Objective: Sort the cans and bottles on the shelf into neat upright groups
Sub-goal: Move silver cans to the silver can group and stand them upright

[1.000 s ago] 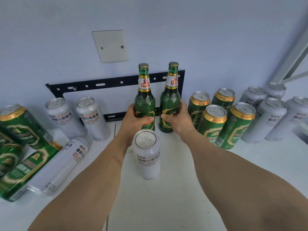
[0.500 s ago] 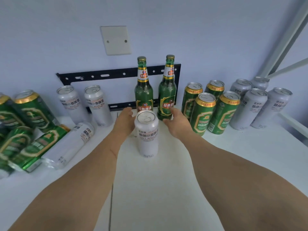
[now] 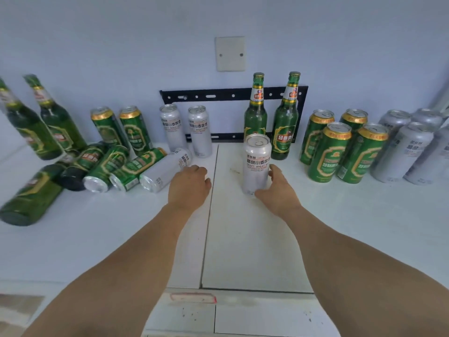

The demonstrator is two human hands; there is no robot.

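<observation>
An upright white can [image 3: 257, 161] stands mid-shelf, and my right hand [image 3: 277, 188] grips its lower right side. Behind it, two green bottles [image 3: 284, 127] stand upright against the wall. My left hand [image 3: 189, 183] hovers palm down with loosely curled fingers, holding nothing, just right of a lying white can [image 3: 165, 171]. Beside that can lie green cans [image 3: 136, 167] and a green bottle [image 3: 29, 198]. Two upright white cans [image 3: 199, 132] and two upright green cans [image 3: 133, 130] stand behind them.
Several upright green cans [image 3: 328, 152] and white cans [image 3: 403, 152] are grouped at the right. Two green bottles [image 3: 56, 122] stand at the far left. A black metal bracket [image 3: 218, 96] and a wall plate [image 3: 230, 53] sit on the wall behind. The shelf's front edge [image 3: 218, 290] is near me.
Both hands let go of the two green bottles and drew back. My right hand took hold of the white can; my left hand moved left toward the lying cans. The view swung left.
</observation>
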